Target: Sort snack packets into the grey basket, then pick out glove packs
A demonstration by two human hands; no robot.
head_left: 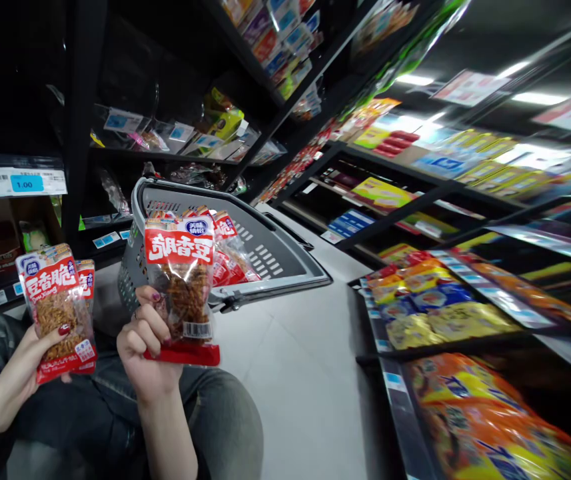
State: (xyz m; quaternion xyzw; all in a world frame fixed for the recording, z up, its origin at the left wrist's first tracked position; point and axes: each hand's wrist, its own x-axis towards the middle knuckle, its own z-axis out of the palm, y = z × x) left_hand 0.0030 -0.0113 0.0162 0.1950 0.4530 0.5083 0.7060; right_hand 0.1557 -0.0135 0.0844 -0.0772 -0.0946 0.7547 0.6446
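My left hand (pixel 18 370) grips a clear snack packet with a red and white label (pixel 55 310) at the lower left, with a second like packet behind it. My right hand (pixel 148 340) pinches another packet of the same snack (pixel 182 287) and holds it upside down, just in front of a grey plastic shopping basket (pixel 275 257). Several more of these red packets (pixel 230 257) lie inside the basket. The fingers of both hands are closed on the packets.
Dark shelves with price tags (pixel 12 181) stand on the left. Shelves full of yellow, blue and orange snack bags (pixel 445 307) line the right. A pale tiled aisle floor (pixel 305 373) runs between them. My knees in grey jeans (pixel 225 413) are below the hands.
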